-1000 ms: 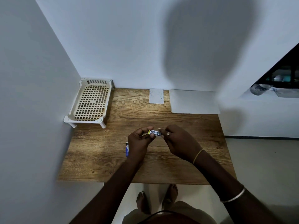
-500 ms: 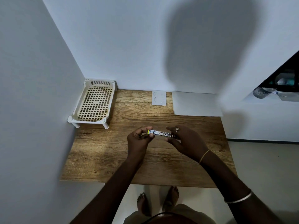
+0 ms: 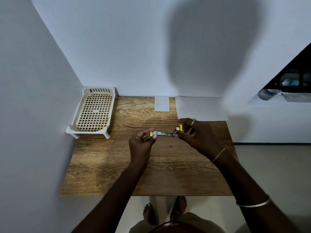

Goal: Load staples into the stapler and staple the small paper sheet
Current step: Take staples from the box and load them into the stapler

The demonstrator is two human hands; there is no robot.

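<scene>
L hand [image 3: 143,142]: we curl fingers, thumb + index pinch L end of stapler [image 3: 162,133] | R hand [image 3: 197,136]: our fingertips pinch its R end | both forearms stretched fwd, converging, wrists apart

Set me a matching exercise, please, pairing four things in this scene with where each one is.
Things:
1 stapler
2 small paper sheet
3 large paper sheet
4 white plastic rack

Places:
A back left corner of the table
B back right corner
C held above the middle, between left hand and right hand
D back edge, near its middle

Pairs: 1-C; 2-D; 3-B; 4-A
</scene>
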